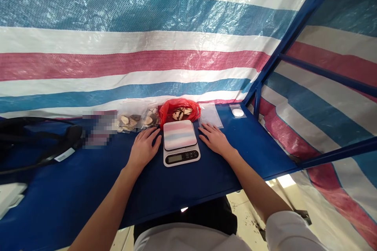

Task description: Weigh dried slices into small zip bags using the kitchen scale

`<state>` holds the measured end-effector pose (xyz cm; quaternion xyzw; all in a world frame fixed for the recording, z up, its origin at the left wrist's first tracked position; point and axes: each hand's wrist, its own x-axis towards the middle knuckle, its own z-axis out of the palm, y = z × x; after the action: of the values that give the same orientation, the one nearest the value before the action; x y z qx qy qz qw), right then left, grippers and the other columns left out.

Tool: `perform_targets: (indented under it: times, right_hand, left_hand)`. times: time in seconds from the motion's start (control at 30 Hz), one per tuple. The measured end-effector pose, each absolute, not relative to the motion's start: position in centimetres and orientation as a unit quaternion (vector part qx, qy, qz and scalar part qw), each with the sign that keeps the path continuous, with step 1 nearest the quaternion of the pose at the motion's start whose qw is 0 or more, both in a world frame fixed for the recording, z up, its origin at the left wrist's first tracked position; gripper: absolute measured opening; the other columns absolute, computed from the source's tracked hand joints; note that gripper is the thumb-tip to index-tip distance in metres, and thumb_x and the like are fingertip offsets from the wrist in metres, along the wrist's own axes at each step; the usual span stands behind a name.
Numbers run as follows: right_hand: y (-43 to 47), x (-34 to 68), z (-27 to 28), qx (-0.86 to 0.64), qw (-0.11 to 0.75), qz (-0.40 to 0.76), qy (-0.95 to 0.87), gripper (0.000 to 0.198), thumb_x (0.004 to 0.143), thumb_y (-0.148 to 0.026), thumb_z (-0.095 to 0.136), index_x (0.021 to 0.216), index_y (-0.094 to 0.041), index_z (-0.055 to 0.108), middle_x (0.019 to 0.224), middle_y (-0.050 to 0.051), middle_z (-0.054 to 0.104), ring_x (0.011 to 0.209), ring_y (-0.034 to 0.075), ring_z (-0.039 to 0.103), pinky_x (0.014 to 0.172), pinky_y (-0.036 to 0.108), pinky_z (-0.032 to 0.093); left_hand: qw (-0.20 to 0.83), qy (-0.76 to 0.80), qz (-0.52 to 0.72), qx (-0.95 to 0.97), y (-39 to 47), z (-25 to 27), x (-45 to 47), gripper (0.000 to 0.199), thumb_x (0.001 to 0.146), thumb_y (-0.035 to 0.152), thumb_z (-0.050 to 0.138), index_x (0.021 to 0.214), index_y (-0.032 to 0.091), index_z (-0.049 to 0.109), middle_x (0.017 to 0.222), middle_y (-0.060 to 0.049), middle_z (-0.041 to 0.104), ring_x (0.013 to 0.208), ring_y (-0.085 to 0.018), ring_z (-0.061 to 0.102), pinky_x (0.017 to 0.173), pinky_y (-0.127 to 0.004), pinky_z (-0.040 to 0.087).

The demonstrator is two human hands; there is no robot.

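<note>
Head cam: scale (180, 141), long axis approx. fore-aft (display (174, 159) end nearest).

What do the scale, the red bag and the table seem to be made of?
The scale: its smooth white body is probably plastic; its glossy plate may be glass or steel, as it mirrors the stripes. The red bag: thin, shiny plastic, by its translucent crinkles. The table: perhaps painted metal, by its smooth blue sheen.

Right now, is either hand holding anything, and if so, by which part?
Nothing is held: the left hand and right hand rest open beside the scale.
</note>
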<state>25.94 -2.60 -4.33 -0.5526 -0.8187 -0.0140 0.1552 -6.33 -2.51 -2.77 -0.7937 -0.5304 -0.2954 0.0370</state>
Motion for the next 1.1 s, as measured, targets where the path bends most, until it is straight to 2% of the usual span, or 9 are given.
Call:
perform_targets:
  times: [0.13,0.23,0.4,1.1]
  right_hand:
    - [-2.79,26.04,-4.48,-0.554,0.149,-0.011,-0.819,0.047,0.105,-0.04,0.04,0.144,-0.021,0.056,0.156,0.007,0.047,0.147,0.03,0.041,0.122,0.05,0.034]
    - [-2.89,26.15,-4.56,-0.553,0.148,-0.01,-0.82,0.047,0.105,-0.04,0.039,0.145,-0.022,0.055,0.157,0.007,0.046,0.148,0.03,0.039,0.122,0.05,0.033]
    - [-2.98,26.18,-4.57,-0.552,0.149,-0.012,-0.82,0.047,0.105,-0.042,0.039,0.146,-0.023,0.055,0.157,0.007,0.045,0.148,0.03,0.038,0.122,0.05,0.033]
    - [-3.06,26.1,-4.53,-0.554,0.139,-0.014,-0.821,0.049,0.105,-0.042,0.039,0.147,-0.022,0.054,0.157,0.007,0.045,0.148,0.03,0.039,0.122,0.051,0.033]
  left_hand:
    - [0.045,-0.566,-0.222,-0.793,-2.63,-3.56,-6.61,0.05,0.099,0.04,0.039,0.133,0.014,0.065,0.143,-0.018,0.059,0.133,-0.035,0.055,0.115,-0.055,0.038]
    - [0.045,-0.586,-0.176,-0.79,-2.8,-3.88,-6.48,0.052,0.099,0.041,0.038,0.138,0.015,0.062,0.151,-0.016,0.051,0.142,-0.036,0.046,0.119,-0.058,0.03]
    - [0.041,-0.601,-0.138,-0.786,-2.92,-3.86,-6.26,0.055,0.099,0.042,0.039,0.145,0.016,0.056,0.157,-0.014,0.044,0.146,-0.035,0.039,0.121,-0.057,0.029]
    - [0.041,-0.602,-0.145,-0.784,-2.85,-3.88,-6.24,0.052,0.099,0.041,0.043,0.143,0.018,0.057,0.155,-0.014,0.046,0.146,-0.034,0.041,0.121,-0.056,0.029]
